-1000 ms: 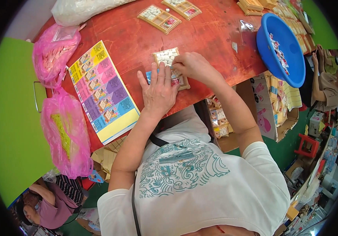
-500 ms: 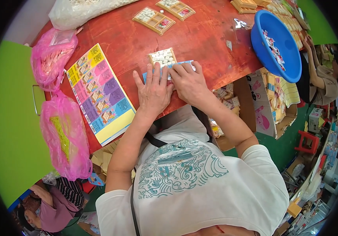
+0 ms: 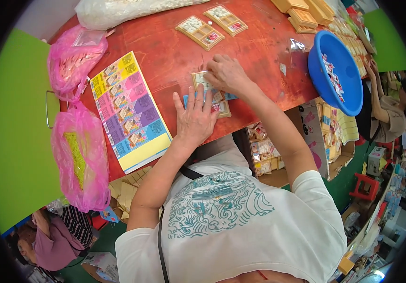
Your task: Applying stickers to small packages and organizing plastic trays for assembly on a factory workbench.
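Note:
A small tan compartment tray [image 3: 226,113] lies on the red table in front of me, with white pieces in its far part and something red and white in its near part. A blue strip [image 3: 231,96] shows on both sides of its middle. My left hand [image 3: 195,115] rests on the tray's left side and the strip, its fingers stretched out. Over the tray's far end, my right hand [image 3: 229,75] has its fingers curled in; what they pinch, if anything, is hidden.
Left of the tray lies a sheet of coloured labels [image 3: 129,113], beside pink plastic bags [image 3: 82,160]. Two filled trays [image 3: 199,32] are farther back, near a white bag [image 3: 132,10]. A blue basin [image 3: 321,70] with small packets stands right. Below the edge is a carton [image 3: 313,137].
My right hand has lifted off the tray's near part and moved to its far end, uncovering the near compartments. The left hand stays on the left side. The whole view has shifted slightly.

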`<state>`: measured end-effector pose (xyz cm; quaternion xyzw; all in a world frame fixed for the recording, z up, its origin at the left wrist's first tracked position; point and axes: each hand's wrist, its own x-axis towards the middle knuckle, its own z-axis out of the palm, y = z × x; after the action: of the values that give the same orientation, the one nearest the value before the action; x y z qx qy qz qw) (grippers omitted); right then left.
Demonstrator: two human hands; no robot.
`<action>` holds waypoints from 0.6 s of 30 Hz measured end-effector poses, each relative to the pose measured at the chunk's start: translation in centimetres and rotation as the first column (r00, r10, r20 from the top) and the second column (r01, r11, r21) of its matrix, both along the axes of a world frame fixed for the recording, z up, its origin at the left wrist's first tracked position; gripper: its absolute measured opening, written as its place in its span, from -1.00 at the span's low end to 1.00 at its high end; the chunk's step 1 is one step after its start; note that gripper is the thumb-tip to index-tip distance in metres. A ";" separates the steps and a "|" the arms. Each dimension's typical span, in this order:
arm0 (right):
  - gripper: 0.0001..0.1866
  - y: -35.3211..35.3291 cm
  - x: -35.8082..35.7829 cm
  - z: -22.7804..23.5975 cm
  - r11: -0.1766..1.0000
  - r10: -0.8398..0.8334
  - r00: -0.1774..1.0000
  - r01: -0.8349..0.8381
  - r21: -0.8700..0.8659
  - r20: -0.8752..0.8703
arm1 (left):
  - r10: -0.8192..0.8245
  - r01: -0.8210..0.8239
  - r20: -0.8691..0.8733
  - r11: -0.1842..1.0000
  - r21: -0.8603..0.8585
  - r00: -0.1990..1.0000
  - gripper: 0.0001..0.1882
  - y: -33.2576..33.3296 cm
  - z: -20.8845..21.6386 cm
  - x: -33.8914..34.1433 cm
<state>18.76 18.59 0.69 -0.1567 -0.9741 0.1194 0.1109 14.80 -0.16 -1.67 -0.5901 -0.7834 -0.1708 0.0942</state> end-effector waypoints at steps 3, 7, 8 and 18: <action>-0.68 0.8 -0.3 0.7 0.996 0.025 0.998 -0.020 -0.087 0.057 | -0.008 0.008 0.000 1.000 0.011 1.000 -0.40 -0.2 0.0 0.0; -0.67 2.4 -1.1 1.1 0.958 0.054 0.986 -0.006 -0.287 0.159 | -0.032 0.033 -0.001 0.999 0.016 0.999 -0.41 -0.3 0.2 0.0; -0.67 2.9 -1.2 1.2 0.913 0.047 0.972 0.051 -0.405 0.229 | -0.035 0.035 0.001 0.999 0.019 0.999 -0.41 -0.3 0.2 0.0; -0.78 3.2 1.7 0.4 0.181 -0.034 0.979 0.204 -0.962 0.201 | -0.057 0.057 -0.007 0.998 0.041 0.998 -0.39 -0.6 0.3 0.0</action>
<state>20.41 21.82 1.10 -0.2742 -0.6652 0.6909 -0.0705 14.79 -0.77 -1.41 -0.6106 -0.7624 -0.1878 0.1035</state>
